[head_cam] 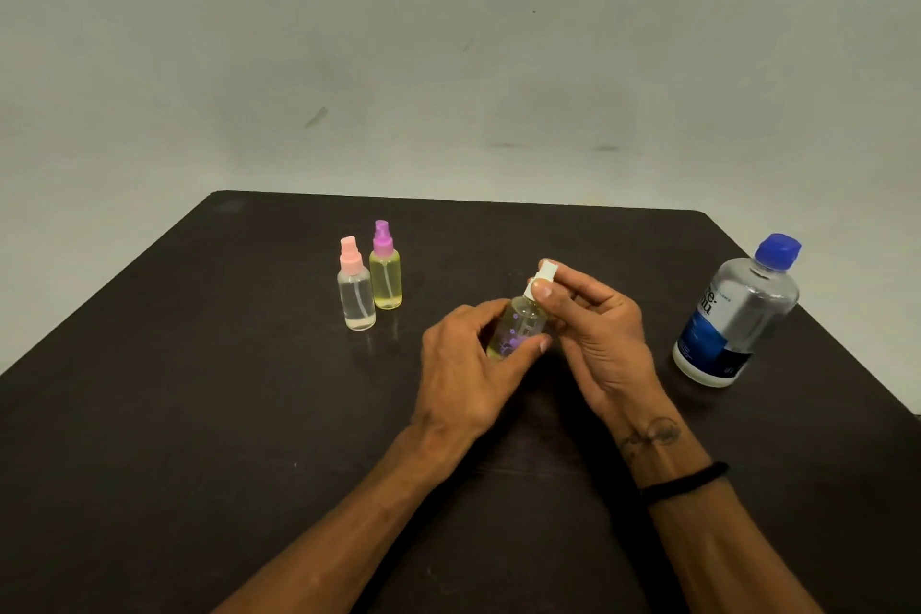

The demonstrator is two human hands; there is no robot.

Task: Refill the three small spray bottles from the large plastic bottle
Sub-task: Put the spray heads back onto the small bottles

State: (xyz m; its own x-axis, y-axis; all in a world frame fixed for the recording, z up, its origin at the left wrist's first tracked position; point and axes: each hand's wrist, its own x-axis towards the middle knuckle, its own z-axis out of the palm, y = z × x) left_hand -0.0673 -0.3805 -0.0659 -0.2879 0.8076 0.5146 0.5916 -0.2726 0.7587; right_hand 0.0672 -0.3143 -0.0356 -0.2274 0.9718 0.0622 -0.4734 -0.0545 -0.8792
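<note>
Steadying the small clear spray bottle with purple print (518,332) at the dark table's (199,414) centre, the left hand (463,374) wrapped its body while the right hand (598,329) pinched the white spray cap (540,279) — likely unscrewing it — the large blue-capped plastic bottle (737,314) waiting right.

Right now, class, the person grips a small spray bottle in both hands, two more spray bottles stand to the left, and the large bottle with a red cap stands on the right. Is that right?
Not quite. The head view shows the large plastic bottle has a blue cap, not red. The rest holds: the left hand and right hand grip the white-topped spray bottle, with the pink-topped spray bottle and purple-topped spray bottle standing to the left.
</note>
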